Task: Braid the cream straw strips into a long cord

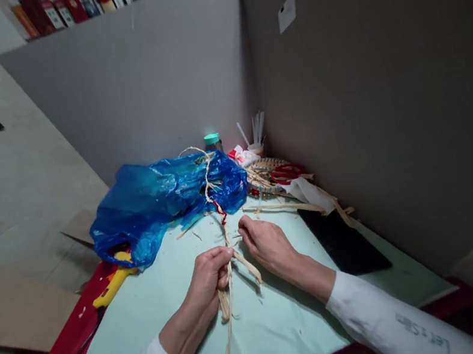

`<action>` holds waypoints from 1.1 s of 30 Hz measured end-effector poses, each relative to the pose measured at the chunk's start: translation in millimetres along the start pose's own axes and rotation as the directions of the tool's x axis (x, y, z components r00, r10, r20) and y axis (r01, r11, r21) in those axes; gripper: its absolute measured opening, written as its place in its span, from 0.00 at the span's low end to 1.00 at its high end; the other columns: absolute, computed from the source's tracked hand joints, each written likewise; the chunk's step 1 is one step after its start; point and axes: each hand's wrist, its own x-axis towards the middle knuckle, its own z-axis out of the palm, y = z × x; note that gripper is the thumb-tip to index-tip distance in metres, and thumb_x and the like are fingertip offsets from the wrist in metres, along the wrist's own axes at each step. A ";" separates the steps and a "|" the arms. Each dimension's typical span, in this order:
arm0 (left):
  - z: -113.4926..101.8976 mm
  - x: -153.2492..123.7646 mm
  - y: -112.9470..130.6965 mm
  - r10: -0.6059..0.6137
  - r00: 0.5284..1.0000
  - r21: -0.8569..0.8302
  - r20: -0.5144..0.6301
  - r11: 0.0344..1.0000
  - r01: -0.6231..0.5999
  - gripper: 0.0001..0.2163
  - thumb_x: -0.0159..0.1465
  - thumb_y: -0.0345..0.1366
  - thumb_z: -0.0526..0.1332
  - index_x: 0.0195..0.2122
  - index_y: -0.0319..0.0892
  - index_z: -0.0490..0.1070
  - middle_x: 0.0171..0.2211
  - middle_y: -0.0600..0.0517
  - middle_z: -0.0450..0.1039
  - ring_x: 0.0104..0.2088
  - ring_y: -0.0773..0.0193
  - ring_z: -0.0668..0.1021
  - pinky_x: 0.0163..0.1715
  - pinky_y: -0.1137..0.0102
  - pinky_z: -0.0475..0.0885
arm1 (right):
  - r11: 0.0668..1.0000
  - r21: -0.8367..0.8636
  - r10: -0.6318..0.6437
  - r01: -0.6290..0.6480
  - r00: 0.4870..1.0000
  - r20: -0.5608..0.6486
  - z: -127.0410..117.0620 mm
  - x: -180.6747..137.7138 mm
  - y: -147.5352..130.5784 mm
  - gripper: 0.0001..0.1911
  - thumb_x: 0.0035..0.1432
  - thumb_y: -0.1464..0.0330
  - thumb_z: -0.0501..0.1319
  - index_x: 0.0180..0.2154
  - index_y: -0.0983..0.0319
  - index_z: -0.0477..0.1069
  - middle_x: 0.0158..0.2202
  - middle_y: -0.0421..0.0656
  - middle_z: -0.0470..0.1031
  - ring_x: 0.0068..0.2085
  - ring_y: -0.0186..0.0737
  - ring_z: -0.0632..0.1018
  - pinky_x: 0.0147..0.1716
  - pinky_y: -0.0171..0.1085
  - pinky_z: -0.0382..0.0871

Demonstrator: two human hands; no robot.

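Note:
My left hand (pixel 210 274) is closed around a bundle of pale straw strips (pixel 226 307) that trail toward the table's near edge. My right hand (pixel 265 245) pinches the same strips just to the right, fingers together. From between the hands a braided straw cord (pixel 209 183) with a red tie runs away over a crumpled blue plastic bag (pixel 158 200). Both hands rest low over the pale green table cover (pixel 281 328).
Red-handled scissors (pixel 286 173) lie on a woven straw piece at the back right, near loose straw strips (pixel 285 206), a teal-capped bottle (pixel 213 142) and a cup of sticks (pixel 254 137). A black slab (pixel 344 243) lies right. A yellow tool (pixel 112 287) sits left. Grey partitions (pixel 362 87) enclose the table.

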 end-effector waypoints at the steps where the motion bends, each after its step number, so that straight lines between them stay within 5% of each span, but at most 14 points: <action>1: -0.1 0.2 -0.1 0.005 1.000 -0.002 -0.003 1.000 -0.005 0.15 0.46 0.41 0.70 0.21 0.37 0.66 0.13 0.62 0.54 0.13 0.79 0.52 0.13 0.79 0.43 | 0.999 -0.037 -0.015 0.015 1.000 -0.005 1.0 -0.2 0.3 0.11 0.67 0.71 0.47 0.44 0.62 0.67 0.37 0.47 0.76 0.38 0.43 0.74 0.33 0.36 0.58; 7: 0.3 0.9 -0.8 0.023 1.000 0.024 -0.005 0.999 -0.023 0.16 0.46 0.42 0.70 0.21 0.38 0.65 0.12 0.64 0.50 0.13 0.80 0.51 0.13 0.79 0.43 | 0.988 -0.103 -0.113 0.118 0.992 0.057 9.8 -0.7 4.6 0.12 0.58 0.77 0.54 0.41 0.64 0.72 0.43 0.51 0.74 0.46 0.48 0.69 0.42 0.39 0.59; 13: -4.5 4.8 -5.4 0.063 0.998 0.011 0.031 0.998 -0.063 0.15 0.45 0.41 0.71 0.22 0.37 0.67 0.13 0.63 0.51 0.13 0.80 0.51 0.13 0.78 0.42 | 0.977 -0.146 -0.142 0.157 0.984 0.109 13.1 0.3 3.8 0.13 0.61 0.75 0.52 0.44 0.65 0.73 0.43 0.53 0.74 0.46 0.47 0.70 0.47 0.40 0.59; 18: -8.3 7.3 -8.5 0.089 0.995 -0.018 0.048 0.996 -0.089 0.13 0.47 0.39 0.70 0.22 0.36 0.68 0.13 0.62 0.52 0.13 0.80 0.52 0.14 0.77 0.42 | 0.970 -0.197 -0.123 0.143 0.986 0.108 -10.2 2.0 8.5 0.13 0.60 0.76 0.53 0.44 0.65 0.72 0.44 0.52 0.75 0.45 0.45 0.73 0.44 0.37 0.62; 22: -9.1 8.0 -11.1 0.088 0.995 -0.045 0.045 0.995 -0.086 0.12 0.49 0.38 0.69 0.23 0.36 0.68 0.13 0.64 0.49 0.14 0.79 0.50 0.14 0.77 0.41 | 0.961 -0.266 -0.063 0.073 0.997 0.045 -57.6 24.5 46.5 0.15 0.59 0.78 0.53 0.46 0.68 0.71 0.46 0.56 0.75 0.46 0.47 0.75 0.42 0.37 0.63; 26: -7.8 5.7 -11.2 0.075 0.996 -0.050 0.048 0.996 -0.073 0.12 0.51 0.39 0.68 0.23 0.37 0.67 0.14 0.63 0.49 0.14 0.79 0.51 0.14 0.76 0.41 | 0.903 -0.422 0.092 -0.084 0.996 -0.002 -93.0 55.1 101.1 0.14 0.61 0.76 0.50 0.40 0.69 0.75 0.38 0.55 0.77 0.38 0.44 0.78 0.33 0.35 0.59; 33: -9.7 2.6 -5.6 0.017 0.998 -0.076 0.059 0.997 -0.012 0.13 0.54 0.40 0.67 0.25 0.38 0.65 0.17 0.63 0.47 0.17 0.78 0.48 0.16 0.76 0.40 | 0.893 -0.446 0.124 -0.062 0.986 0.111 -88.9 98.1 147.3 0.16 0.62 0.76 0.49 0.39 0.72 0.76 0.36 0.59 0.77 0.36 0.39 0.78 0.30 0.36 0.56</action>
